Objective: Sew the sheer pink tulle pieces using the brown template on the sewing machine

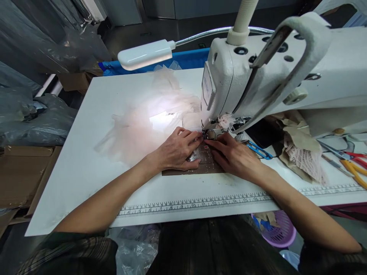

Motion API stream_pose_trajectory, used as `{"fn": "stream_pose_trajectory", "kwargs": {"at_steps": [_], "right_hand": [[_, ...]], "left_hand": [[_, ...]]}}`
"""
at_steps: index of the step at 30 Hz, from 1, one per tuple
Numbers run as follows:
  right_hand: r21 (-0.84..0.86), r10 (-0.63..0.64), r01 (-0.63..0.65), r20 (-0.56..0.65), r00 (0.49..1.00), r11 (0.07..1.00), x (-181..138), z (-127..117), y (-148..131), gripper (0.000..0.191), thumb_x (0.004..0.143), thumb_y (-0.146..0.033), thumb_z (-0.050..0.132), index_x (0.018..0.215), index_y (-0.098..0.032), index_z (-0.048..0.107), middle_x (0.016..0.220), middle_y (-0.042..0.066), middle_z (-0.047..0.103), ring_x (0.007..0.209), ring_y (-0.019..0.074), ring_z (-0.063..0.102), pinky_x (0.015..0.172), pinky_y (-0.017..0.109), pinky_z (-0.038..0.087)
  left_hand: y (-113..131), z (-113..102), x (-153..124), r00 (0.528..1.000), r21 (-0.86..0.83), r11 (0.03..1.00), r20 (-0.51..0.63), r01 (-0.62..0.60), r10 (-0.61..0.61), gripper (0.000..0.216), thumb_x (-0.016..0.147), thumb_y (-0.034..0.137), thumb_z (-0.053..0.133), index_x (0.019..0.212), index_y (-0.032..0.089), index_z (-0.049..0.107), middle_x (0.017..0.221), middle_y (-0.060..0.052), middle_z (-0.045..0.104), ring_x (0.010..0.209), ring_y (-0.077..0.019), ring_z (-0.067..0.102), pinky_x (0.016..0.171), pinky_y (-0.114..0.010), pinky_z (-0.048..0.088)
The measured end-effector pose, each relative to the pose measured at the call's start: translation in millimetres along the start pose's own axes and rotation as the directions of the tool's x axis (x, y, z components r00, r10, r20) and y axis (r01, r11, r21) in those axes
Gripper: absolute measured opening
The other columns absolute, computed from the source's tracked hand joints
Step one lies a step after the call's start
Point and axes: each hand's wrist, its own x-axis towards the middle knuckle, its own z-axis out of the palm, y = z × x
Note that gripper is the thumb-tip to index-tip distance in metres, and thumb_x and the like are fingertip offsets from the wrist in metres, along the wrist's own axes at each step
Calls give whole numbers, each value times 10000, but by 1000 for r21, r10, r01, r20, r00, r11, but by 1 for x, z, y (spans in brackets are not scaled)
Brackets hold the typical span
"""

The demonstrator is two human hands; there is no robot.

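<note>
My left hand (177, 149) lies on the sewing table, fingers pressed together on pale pink tulle fabric (137, 130) right at the presser foot (207, 134) of the white sewing machine (258, 76). My right hand (233, 156) rests opposite it, fingertips pinched toward the same spot by the needle. Both hands sit over a dark metal plate (200, 168) set in the white tabletop (94, 152). The tulle spreads away to the left under the light of the gooseneck lamp (143, 54).
Blue thread snips (259, 150) lie just right of my right hand. Beige fabric scraps (301, 152) and orange-handled scissors (354, 168) sit under the machine arm. A ruler strip (195, 204) runs along the front edge. A purple basket (282, 231) stands below; cardboard boxes (23, 175) at left.
</note>
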Motion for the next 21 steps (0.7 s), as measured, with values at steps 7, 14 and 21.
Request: {"fn": "stream_pose_trajectory", "kwargs": {"at_steps": [7, 14, 21], "right_hand": [[481, -3, -5, 16, 1000, 877, 2, -17, 33, 344, 1000, -361, 412, 1116, -176, 678, 1000, 86, 692, 892, 216, 660, 792, 322, 534], [735, 239, -218, 78, 968, 643, 8, -4, 48, 415, 926, -560, 521, 805, -175, 616, 718, 60, 671, 615, 185, 656, 582, 300, 563], [833, 385, -210, -4, 923, 512, -9, 10, 45, 456, 850, -561, 636, 1120, -195, 607, 731, 37, 646, 857, 268, 690, 742, 395, 589]], "left_hand": [[-5, 0, 1, 1000, 7, 1000, 17, 22, -22, 575, 907, 515, 479, 1307, 104, 521, 1342, -179, 530, 1108, -307, 547, 936, -460, 395], [-5, -1, 2, 998, 5, 999, 26, 49, -49, 632, 899, 543, 474, 1343, 93, 486, 1305, -189, 543, 1099, -314, 540, 943, -473, 379], [-7, 5, -1, 997, -54, 996, -1, 74, -74, 657, 899, 574, 479, 1367, 114, 462, 1345, -192, 517, 1123, -303, 533, 989, -489, 368]]}}
